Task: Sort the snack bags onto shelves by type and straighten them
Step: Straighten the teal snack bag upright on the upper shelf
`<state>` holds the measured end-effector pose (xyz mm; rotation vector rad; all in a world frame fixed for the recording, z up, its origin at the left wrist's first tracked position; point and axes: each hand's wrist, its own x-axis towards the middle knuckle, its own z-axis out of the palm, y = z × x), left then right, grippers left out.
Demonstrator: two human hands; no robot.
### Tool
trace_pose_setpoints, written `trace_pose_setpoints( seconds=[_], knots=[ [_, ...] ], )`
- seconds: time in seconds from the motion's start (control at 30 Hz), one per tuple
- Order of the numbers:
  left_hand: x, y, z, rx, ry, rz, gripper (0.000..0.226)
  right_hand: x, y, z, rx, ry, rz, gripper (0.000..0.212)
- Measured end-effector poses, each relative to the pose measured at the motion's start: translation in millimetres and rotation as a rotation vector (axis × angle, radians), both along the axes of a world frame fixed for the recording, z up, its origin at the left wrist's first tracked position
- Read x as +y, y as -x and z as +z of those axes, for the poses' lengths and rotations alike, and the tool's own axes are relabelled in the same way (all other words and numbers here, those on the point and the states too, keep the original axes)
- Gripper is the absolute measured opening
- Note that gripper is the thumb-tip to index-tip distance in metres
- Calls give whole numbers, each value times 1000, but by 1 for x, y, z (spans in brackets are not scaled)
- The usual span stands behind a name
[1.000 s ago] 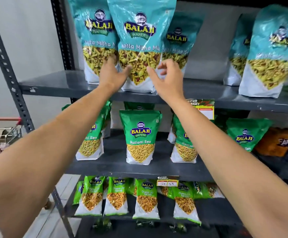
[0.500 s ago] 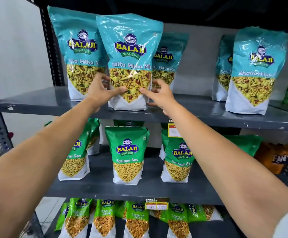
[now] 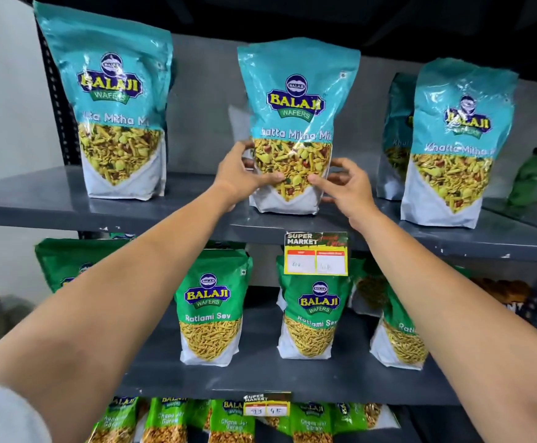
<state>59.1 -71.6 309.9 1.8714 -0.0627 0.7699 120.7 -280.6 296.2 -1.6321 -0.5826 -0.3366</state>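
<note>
Shelves already one type each: teal mix on top shelf (image 3: 53, 206), green sev below | left to do: square middle teal bag (image 3: 296, 123), upright near front edge | my left hand (image 3: 238, 180) and right hand (image 3: 347, 187) clasp its lower sides.

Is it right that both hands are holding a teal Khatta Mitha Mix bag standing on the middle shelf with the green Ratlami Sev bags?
Not quite. The head view shows both hands, left and right, holding the Khatta Mitha Mix bag on the top shelf, above the Ratlami Sev bags.
</note>
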Motion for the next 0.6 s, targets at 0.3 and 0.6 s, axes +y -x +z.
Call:
trace_pose_setpoints(
  seconds=[0.3, 0.6],
  knots=[
    [3, -10, -18, -98, 149, -45, 77, 6, -22, -1, 84, 67, 176, 62],
    [5, -9, -19, -52, 160, -126, 82, 6, -31, -7, 76, 130, 216, 73]
  ],
)
